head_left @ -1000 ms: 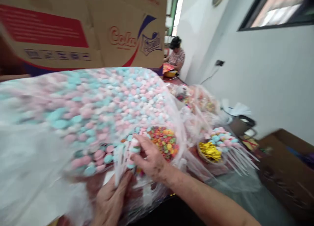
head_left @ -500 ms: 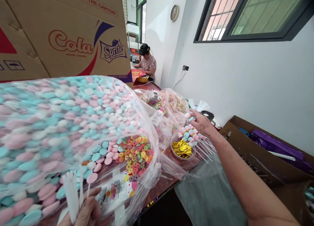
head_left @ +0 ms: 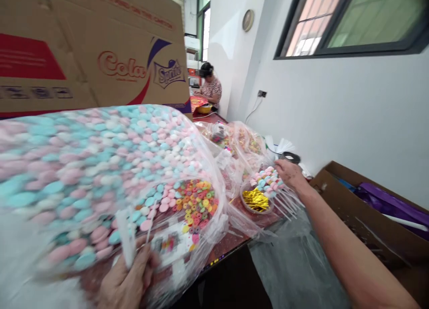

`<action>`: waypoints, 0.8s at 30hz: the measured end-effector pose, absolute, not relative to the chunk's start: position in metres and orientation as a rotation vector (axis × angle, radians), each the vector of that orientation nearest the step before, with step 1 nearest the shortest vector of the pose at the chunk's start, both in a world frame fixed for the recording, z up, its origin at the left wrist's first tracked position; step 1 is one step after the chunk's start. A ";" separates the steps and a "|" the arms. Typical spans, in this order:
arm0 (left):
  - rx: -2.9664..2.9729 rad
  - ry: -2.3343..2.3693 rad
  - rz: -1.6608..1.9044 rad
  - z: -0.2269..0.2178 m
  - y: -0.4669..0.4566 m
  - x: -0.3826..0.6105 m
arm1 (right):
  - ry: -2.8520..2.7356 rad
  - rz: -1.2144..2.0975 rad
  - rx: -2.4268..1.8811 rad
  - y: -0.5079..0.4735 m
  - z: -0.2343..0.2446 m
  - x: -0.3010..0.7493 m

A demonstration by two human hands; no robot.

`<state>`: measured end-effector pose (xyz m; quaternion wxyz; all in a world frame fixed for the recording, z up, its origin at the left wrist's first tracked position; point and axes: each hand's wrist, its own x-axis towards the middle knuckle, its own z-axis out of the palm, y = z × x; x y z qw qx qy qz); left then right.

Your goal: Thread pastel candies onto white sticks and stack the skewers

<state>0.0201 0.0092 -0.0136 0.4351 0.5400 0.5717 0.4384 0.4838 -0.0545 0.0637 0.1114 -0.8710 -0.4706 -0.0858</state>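
At the lower left, my left hand (head_left: 129,275) is closed around a bundle of white sticks (head_left: 126,237). One thin stick (head_left: 149,226) stands apart from the bundle near its fingertips. My right hand (head_left: 290,173) reaches to the far side of a pile of candy skewers (head_left: 266,179), pink, blue and white, whose white sticks point toward me. Its fingers are curled at the pile's edge; whatever is in them is hidden. Left of the pile a round clear tub holds gold twist ties (head_left: 255,199). Ring gummies (head_left: 197,202) lie in an open clear bag between my hands.
A huge clear bag of pastel candies (head_left: 110,152) fills the left side, before a cardboard carton (head_left: 117,32). Further bags (head_left: 243,137) and a black tape roll (head_left: 290,157) lie beyond. An open box (head_left: 338,184) stands right. A co-worker (head_left: 211,88) sits at the back.
My view has turned slightly left. My right hand has drawn back a little at the skewer pile, and the candies under its fingertips no longer show there. My left hand keeps the white sticks.
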 end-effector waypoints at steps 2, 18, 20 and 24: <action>1.234 1.312 1.085 -0.010 0.005 0.023 | -1.435 -0.268 -2.398 -0.050 0.065 0.456; 1.163 1.204 1.077 -0.021 0.004 0.021 | -2.140 0.313 -1.623 0.045 0.032 0.237; 1.154 1.208 1.073 -0.021 0.004 0.021 | -2.196 0.311 -1.721 0.051 0.028 0.232; 1.149 1.208 1.057 -0.020 0.004 0.021 | -2.266 0.292 -1.771 0.057 0.023 0.228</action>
